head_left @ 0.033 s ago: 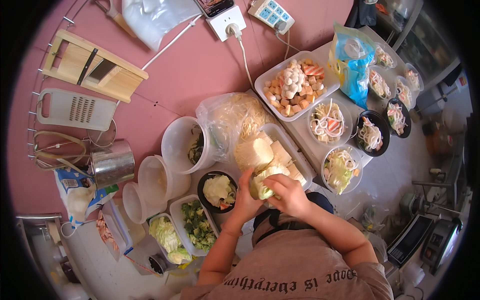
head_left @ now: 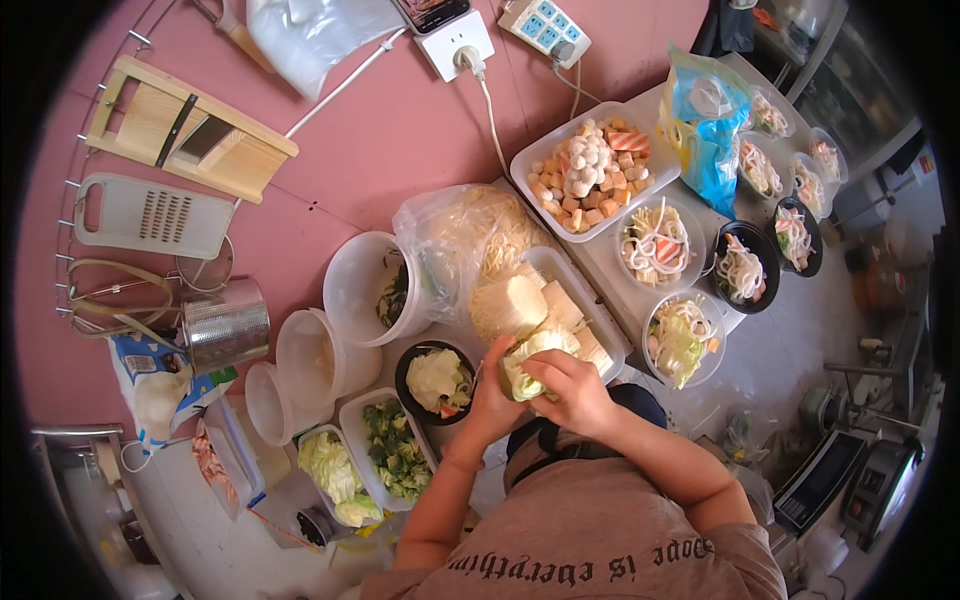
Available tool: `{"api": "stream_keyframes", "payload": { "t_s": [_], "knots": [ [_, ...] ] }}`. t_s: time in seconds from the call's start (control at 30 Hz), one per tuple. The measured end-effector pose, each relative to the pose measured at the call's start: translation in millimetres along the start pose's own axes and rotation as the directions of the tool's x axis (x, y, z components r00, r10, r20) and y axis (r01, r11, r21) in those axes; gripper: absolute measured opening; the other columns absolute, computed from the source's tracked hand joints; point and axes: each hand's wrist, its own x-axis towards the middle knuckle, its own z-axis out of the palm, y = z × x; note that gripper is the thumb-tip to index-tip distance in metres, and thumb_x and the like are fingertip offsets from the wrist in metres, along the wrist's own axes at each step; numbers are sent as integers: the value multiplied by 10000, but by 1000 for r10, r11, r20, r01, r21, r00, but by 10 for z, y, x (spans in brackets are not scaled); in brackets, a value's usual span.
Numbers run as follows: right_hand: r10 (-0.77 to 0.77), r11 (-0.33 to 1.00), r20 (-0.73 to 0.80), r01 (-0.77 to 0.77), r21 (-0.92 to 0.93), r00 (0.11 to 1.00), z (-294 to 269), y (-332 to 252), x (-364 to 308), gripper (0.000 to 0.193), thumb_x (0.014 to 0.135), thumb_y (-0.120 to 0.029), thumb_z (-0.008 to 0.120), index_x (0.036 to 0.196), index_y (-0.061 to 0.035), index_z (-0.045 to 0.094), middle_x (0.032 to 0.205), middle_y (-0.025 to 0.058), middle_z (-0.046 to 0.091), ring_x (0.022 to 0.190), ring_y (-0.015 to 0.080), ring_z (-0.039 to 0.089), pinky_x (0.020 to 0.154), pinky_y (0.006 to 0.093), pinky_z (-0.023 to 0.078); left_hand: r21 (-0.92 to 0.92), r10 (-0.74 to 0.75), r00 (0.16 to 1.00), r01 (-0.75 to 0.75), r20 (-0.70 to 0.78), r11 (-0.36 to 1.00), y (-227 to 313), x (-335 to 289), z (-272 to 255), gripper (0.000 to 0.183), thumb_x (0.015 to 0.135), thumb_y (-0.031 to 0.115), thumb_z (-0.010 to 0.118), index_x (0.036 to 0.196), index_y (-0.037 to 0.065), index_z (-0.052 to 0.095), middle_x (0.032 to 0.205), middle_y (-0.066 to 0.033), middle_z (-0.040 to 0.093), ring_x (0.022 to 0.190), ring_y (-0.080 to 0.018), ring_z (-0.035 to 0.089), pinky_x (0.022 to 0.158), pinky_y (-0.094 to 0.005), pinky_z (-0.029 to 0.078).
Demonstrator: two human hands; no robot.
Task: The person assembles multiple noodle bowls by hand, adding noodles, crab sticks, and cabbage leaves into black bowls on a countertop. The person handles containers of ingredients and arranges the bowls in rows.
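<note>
holding a pale green leafy vegetable point(head_left: 540, 345) in both hands, in front of the brown shirt point(head_left: 560, 530). clamping its left side with the left hand point(head_left: 490, 395) and its right side with the right hand point(head_left: 577, 392), close together, with the right fingers bent over the top. cannot tell how the hidden fingertips underneath press. working just beside a clear tray point(head_left: 600, 303) stacked with pale blocks point(head_left: 512, 305), and near a black bowl point(head_left: 400, 380) of pale leaves on the left. having farther left dark green vegetables point(head_left: 395, 450) in a container, and on the right a table point(head_left: 625, 297) bearing filled bowls and a white tub point(head_left: 655, 178) of cubes and balls.
</note>
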Motion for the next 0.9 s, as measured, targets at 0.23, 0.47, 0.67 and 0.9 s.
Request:
{"api": "stream_keyframes", "payload": {
  "t_s": [0.23, 0.47, 0.67, 0.9],
  "knots": [
    [186, 968, -148, -156, 198, 971, 93, -112, 198, 444, 708, -7, 787, 1121, -24, 624, 1032, 146, 647, 883, 328, 669, 719, 368, 552, -388, -54, 996, 77, 70, 918, -83, -91, 36, 1119, 748, 88, 876, 1557, 74, 103, 1486, -148, 421, 1313, -248, 488, 1093, -393, 422],
    [-292, 953, 45, 295, -76, 955, -49, -162, 68, 516, 646, -128, 798, 1130, -57, 634, 1065, 91, 645, 854, 261, 679, 654, 360, 568, -23, 181, 980, -180, 78, 983, -540, 123, 24, 710, 764, 242, 825, 1387, 70, 531, 1463, -131, 475, 1395, -318, 393, 1149, -419, 321],
    [-75, 996, -141, 82, 46, 987, -97, -104, -33, 469, 664, -43, 831, 1087, -43, 629, 1028, 119, 658, 845, 274, 677, 684, 363, 564, -124, 151, 988, -147, 22, 981, -362, 134, 28, 759, 623, 208, 909, 1310, 101, 603, 1438, -126, 497, 1348, -315, 428, 1146, -424, 330],
    [-252, 968, -63, 249, -41, 966, -104, -152, -43, 459, 671, -106, 826, 1077, -33, 626, 1001, 103, 661, 845, 239, 682, 645, 341, 571, -143, 9, 997, 2, 77, 990, -360, 2, -5, 806, 600, 234, 909, 1341, 142, 606, 1528, -112, 370, 1374, -338, 361, 1150, -444, 308]
  ]
}}
